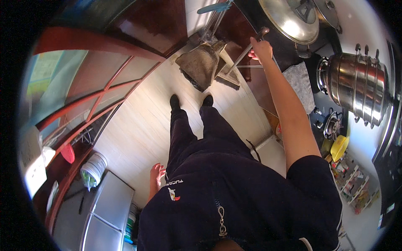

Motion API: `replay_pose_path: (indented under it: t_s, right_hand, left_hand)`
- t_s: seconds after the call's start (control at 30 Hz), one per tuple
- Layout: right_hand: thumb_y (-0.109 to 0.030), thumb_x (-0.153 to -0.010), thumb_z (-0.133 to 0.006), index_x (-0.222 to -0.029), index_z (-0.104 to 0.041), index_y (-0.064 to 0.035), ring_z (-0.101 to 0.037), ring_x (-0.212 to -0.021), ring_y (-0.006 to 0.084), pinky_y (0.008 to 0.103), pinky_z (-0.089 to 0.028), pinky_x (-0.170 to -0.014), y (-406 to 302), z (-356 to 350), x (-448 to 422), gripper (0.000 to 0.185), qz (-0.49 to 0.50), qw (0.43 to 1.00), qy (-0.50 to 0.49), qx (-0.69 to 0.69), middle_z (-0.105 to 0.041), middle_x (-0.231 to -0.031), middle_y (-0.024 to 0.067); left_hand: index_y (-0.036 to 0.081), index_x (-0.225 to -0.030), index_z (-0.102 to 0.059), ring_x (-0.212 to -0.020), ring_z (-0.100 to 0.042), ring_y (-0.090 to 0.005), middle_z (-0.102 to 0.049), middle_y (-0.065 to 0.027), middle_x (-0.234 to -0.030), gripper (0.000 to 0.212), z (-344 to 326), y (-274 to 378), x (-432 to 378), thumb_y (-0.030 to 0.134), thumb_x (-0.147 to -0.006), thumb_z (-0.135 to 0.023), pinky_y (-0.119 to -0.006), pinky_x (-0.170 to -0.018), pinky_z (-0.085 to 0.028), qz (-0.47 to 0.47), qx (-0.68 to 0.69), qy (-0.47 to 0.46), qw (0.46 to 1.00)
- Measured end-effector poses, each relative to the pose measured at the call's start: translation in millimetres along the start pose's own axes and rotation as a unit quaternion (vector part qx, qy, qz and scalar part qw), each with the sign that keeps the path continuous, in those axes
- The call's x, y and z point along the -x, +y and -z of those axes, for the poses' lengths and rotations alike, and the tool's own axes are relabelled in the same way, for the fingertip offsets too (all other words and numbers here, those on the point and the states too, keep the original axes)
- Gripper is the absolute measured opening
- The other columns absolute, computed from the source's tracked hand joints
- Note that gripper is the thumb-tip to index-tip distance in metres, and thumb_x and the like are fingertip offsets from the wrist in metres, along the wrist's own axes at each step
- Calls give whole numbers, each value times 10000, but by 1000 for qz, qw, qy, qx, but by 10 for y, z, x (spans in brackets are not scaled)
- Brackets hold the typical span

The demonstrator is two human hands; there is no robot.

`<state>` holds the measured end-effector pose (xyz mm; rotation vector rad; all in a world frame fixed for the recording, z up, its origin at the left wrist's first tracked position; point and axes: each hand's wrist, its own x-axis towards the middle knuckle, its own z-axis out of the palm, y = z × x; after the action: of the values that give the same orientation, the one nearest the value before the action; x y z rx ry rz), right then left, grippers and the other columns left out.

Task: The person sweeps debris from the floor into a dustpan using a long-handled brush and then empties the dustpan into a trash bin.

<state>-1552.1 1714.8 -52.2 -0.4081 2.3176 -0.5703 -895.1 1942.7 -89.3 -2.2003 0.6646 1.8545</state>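
My right hand (263, 51) is closed around the upper part of a broom's metal handle (241, 58), with the brown knob at its end sticking out above my fingers. The handle slants down to the broom head (228, 80), whose dark bristles are at the floor beside a cabinet. Left of it a worn, brownish dustpan (199, 65) stands in front of my feet. At my left side hangs my left hand (157, 172), with nothing in it and its fingers loosely apart.
On the right, the dark stove counter bears a lidded wok (292, 18), a grey cloth (300, 86), a tiered steel steamer pot (358, 88) and a gas burner (333, 124). A yellow bowl (339, 148) is nearby. Left are a red-framed glazed partition (103, 91) and a silver refrigerator (113, 200).
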Motion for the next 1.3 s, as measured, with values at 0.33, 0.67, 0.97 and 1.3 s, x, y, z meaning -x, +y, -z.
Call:
replay_pose_path:
  t_s: [0.33,0.67,0.97,1.3]
  right_hand:
    - [-478,-783,-465,-839,-581,24,-607,-510,152,268,-499,-499,-45,-219,-318,518,-83,991,81,70,-613,-608,83]
    - [-416,-715,-530,-716,-593,27,-586,-668,271,370,-446,-614,1361,-224,157,447,147,969,173,93,-591,-680,183]
    - [-105,-769,-545,-769,-554,10,-562,-734,167,282,-433,-716,1739,147,1642,115,174,962,147,-151,-599,-801,93]
    - [-236,-806,-499,-448,-385,-87,-471,-451,172,337,-434,-578,623,657,3177,404,218,830,393,-329,-439,-443,47]
  left_hand:
    - [84,-1090,-475,-695,-579,-156,-581,-72,-954,363,-526,-438,408,334,-827,-476,-299,-623,-445,20,109,66,992]
    - [95,-1093,-470,-712,-581,-152,-581,-67,-952,331,-369,-531,153,307,-839,-470,-294,-610,-437,20,132,48,990]
    - [116,-1143,-444,-811,-588,-187,-564,-71,-1015,368,800,-144,-370,340,-852,-460,-303,-652,-454,-69,60,14,996]
    - [90,-1147,-429,-848,-571,-217,-551,-107,-1035,398,1786,73,-772,349,-847,-460,-342,-734,-442,-114,58,0,992]
